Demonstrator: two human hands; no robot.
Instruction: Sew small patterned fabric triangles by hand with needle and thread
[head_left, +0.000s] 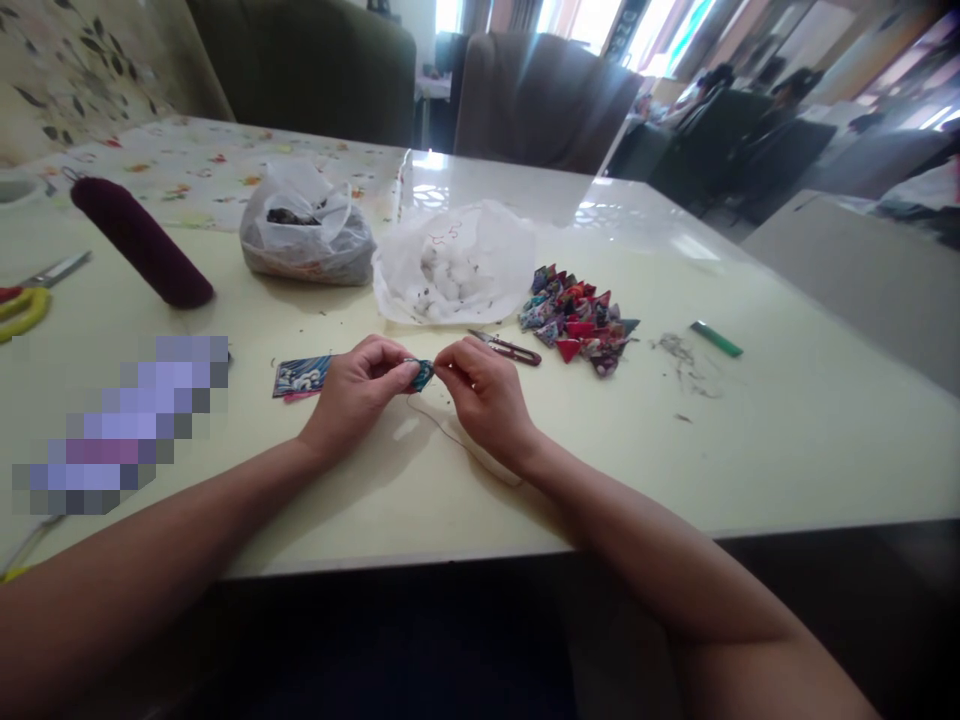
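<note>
Between the thumb and fingers of my left hand [369, 378] is a small blue-green patterned fabric piece [423, 375]. My right hand [480, 385] is closed in a pinch right at the fabric's right edge; what lies in its fingertips is too small to make out. A thin pale thread [450, 436] trails from the fabric along the table to below my right wrist. Partly under my left hand lie flat blue-and-white patterned cloth pieces [301, 376] with a pink edge. Just beyond my right hand rest thread snips [514, 349].
Behind my hands stand a white plastic bag [495, 270] of white stuffing and a tied bag [300, 250] of dark contents. Several sewn fabric triangles [581, 315] lie rightward, then thread scraps [686, 365] and a green strip [716, 338]. Leftward are a maroon roll [142, 240] and yellow-handled scissors [30, 310].
</note>
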